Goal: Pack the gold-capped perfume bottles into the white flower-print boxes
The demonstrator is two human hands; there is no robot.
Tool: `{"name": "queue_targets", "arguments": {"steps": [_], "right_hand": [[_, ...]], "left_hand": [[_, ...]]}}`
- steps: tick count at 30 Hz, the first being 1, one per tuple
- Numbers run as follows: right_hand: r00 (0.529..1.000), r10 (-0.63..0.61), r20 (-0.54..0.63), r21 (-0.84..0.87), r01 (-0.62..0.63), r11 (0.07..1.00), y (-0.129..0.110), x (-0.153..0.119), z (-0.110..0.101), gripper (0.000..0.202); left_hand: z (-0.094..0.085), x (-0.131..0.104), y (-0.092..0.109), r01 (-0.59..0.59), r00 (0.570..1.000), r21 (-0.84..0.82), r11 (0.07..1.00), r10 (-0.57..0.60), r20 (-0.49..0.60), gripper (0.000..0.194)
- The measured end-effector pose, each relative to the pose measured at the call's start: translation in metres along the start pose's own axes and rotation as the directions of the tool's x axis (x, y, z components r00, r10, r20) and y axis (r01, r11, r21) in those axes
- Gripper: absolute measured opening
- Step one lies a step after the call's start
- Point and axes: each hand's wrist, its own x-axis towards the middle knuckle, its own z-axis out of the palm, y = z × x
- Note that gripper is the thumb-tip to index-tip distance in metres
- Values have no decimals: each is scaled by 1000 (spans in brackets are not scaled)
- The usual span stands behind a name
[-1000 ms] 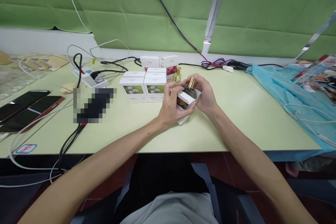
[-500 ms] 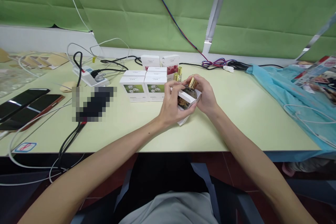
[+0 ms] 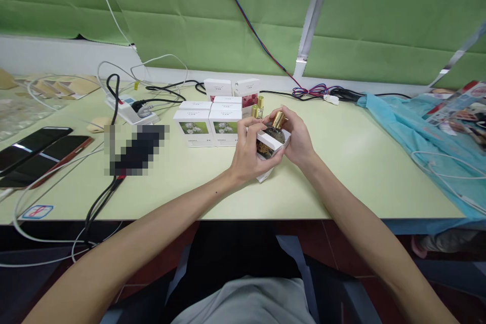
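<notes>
My left hand [image 3: 250,149] is closed round a small white box [image 3: 270,140] with a dark picture on its side. From the box's open top sticks out a perfume bottle [image 3: 276,133] of clear glass with a gold cap, tilted to the right. My right hand [image 3: 298,136] wraps the far right side, its fingers round the bottle's neck and cap; the contact is partly hidden. Just behind my hands stand gold-capped bottles [image 3: 260,105]. White boxes with a green flower picture [image 3: 194,128] stand closed to the left of my left hand.
Two white boxes with red pictures [image 3: 247,92] stand at the back. On the left are a power strip [image 3: 132,110], cables, two phones [image 3: 41,159] and a pixelated dark patch. A blue cloth [image 3: 417,136] covers the table's right end. The table's front edge [image 3: 266,219] runs before me.
Hardly anything differs. Both hands keep their hold on the box and the bottle, with only a very slight shift of the view.
</notes>
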Motion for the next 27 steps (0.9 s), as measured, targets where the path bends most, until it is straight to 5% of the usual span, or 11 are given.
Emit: {"name": "queue_targets", "arguments": {"steps": [27], "right_hand": [[1000, 9, -21, 7, -9, 1000, 0, 0, 1, 35]], "left_hand": [[0, 0, 0, 10, 1000, 19, 1000, -11, 25, 60]]}}
